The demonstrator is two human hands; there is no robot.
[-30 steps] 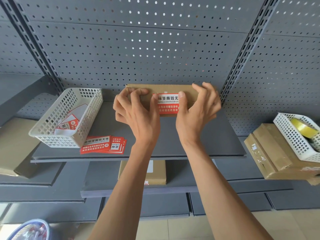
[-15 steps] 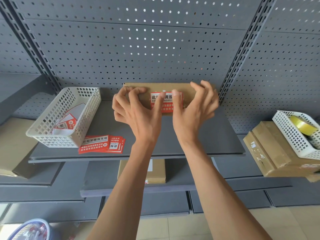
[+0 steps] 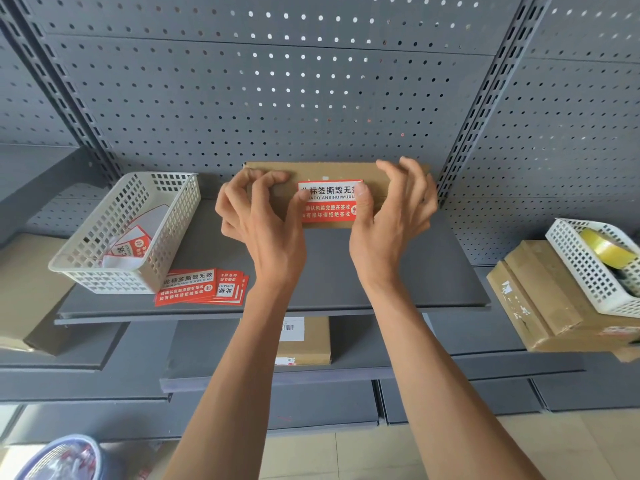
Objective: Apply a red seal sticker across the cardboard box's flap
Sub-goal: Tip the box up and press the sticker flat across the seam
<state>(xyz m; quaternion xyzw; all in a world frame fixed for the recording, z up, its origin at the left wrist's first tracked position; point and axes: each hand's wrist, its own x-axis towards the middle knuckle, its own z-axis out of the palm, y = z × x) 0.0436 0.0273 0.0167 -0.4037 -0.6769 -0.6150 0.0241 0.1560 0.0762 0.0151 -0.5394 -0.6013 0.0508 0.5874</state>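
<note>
Red seal sticker (image 3: 328,202) is sitting on the cardboard box (image 3: 332,171), which is at the back of the grey shelf (image 3: 398,271) right up against the pegboard wall (image 3: 277,98). Sticker looks like it wraps from the top face down over the front edge, white band with black text up top and red part with white text below. Both thumbs are on it: the left hand (image 3: 263,223) has its thumb at the sticker's left edge, and the right hand (image 3: 391,216) has its thumb on the right edge, covering the last characters. Neither hand is really gripping anything; the other fingers are curled and spread loose, left fingertips (image 3: 273,176) resting on the box top, right ones arched above the box's right end, can't tell if those touch. Off to the left there's a white plastic basket (image 3: 104,258) with some peeled backing and sticker scraps inside, and just beside it a fanned stack of spare stickers (image 3: 201,287) near the shelf's front edge. Another brown box (image 3: 311,341) is on the shelf below, partly hidden behind the left forearm. Far right has a taped carton (image 3: 540,299) with a second basket (image 3: 588,268) on it holding a yellow tape roll (image 3: 606,251).
</note>
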